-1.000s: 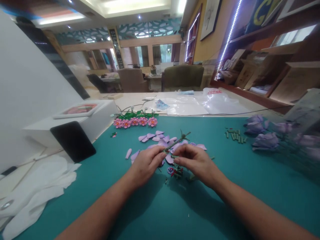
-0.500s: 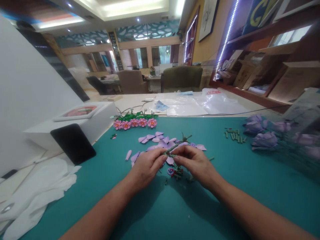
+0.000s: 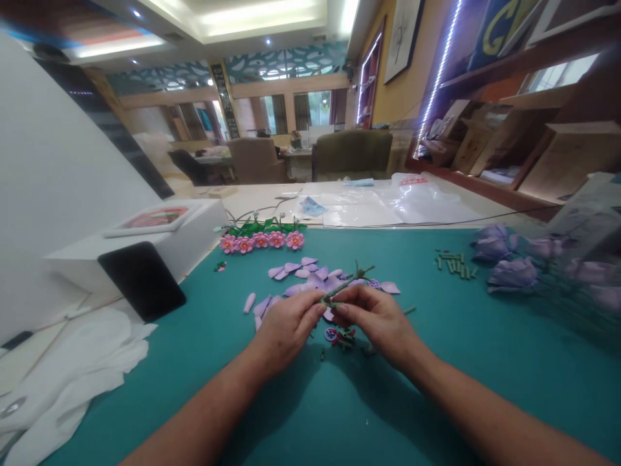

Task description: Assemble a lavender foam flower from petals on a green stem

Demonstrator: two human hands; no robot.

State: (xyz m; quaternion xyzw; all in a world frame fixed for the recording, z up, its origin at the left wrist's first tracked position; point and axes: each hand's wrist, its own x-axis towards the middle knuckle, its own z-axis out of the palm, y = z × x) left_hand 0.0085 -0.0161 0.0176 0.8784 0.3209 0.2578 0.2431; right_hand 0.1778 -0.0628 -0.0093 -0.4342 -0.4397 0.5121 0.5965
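Note:
Over the middle of the green mat, my left hand (image 3: 292, 323) pinches the lower end of a green toy flower stem (image 3: 340, 287). My right hand (image 3: 381, 317) is closed beside it, thumb and fingertips on a small green piece (image 3: 334, 303) at the stem's side. The stem slants up to the right and branches at its tip. Fingers partly hide where the pieces meet. Loose lilac petals (image 3: 320, 278) lie beyond my hands. Below them sits a small pile of dark green and red pieces (image 3: 344, 338) with a purple ring (image 3: 330, 334).
Pink toy flowers (image 3: 262, 240) lie in a row at the back left. Short green pieces (image 3: 456, 264) and lilac flowers (image 3: 513, 272) are on the right. A black tablet-like panel (image 3: 142, 279) leans against a white box (image 3: 194, 223); white plastic sheeting (image 3: 72, 369) lies front left.
Both hands stay in nearly the same place, still gripping the stem and small piece. Only slight finger and stem shifts show.

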